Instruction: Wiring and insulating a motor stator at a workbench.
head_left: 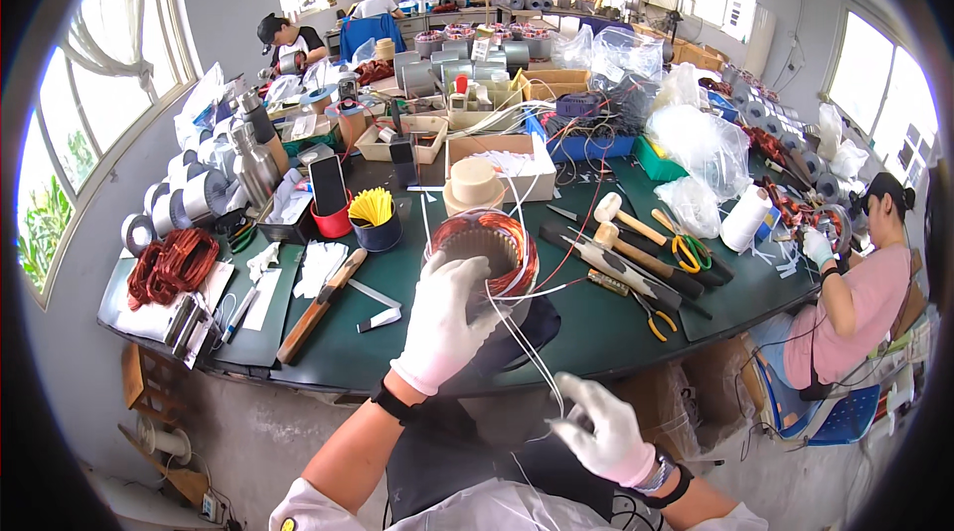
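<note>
A stator [529,255] with reddish copper windings and a slotted core stands at the table's near edge. My left hand [442,317], in a white glove, grips its near left side, fingers bent against the winding. White lacing cord [527,347] runs from the winding beside my left thumb down to my right hand [601,429]. That gloved hand, in front of the table edge, has its fingers closed on the cord. Thin white and red lead wires [566,285] rise and spread from the stator. A dark support under it is partly hidden by my left hand.
Mallets [621,245], green-handled scissors [688,253] and pliers [656,320] lie right of the stator. A wooden-handled tool [323,304], a cup of yellow strips [374,208] and copper coils [171,268] are on the left. A co-worker [860,288] sits at the right.
</note>
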The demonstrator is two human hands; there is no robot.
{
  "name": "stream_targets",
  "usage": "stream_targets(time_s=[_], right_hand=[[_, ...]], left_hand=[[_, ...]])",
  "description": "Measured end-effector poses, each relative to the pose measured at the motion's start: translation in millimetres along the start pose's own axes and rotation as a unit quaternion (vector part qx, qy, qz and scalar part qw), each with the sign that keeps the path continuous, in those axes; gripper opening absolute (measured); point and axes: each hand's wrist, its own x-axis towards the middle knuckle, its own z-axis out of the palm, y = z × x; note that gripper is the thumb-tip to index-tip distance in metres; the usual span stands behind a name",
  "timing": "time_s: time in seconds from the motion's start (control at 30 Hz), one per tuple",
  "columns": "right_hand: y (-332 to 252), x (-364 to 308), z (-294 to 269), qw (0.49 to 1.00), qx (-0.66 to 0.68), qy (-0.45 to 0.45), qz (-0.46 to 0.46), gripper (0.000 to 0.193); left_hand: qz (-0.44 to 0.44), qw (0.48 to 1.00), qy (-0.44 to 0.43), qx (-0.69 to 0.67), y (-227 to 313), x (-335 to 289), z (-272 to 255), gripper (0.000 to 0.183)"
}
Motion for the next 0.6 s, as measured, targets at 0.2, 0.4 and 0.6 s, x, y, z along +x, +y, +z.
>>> stream_targets(time_s=[0.2, 0.4, 0.6], right_hand=[[-5.4, 87.8, -13.3, 0.945, -0.207, 0.131, -0.217, 0.047], [1.4, 127.8, 13.3, 0.940, -0.237, 0.136, -0.204, 0.024], [6.8, 129.0, 22.7, 0.913, -0.294, 0.153, -0.239, 0.021]], left_hand=[[0.001, 0.999, 0.052, -0.003, -8.1, -6.4, 11.0, 0.069], [0.010, 0.999, 0.031, -0.004, -5.7, -7.0, 3.6, 0.073], [0.059, 0.995, 0.062, -0.052, -14.9, -6.0, 9.9, 0.051]])
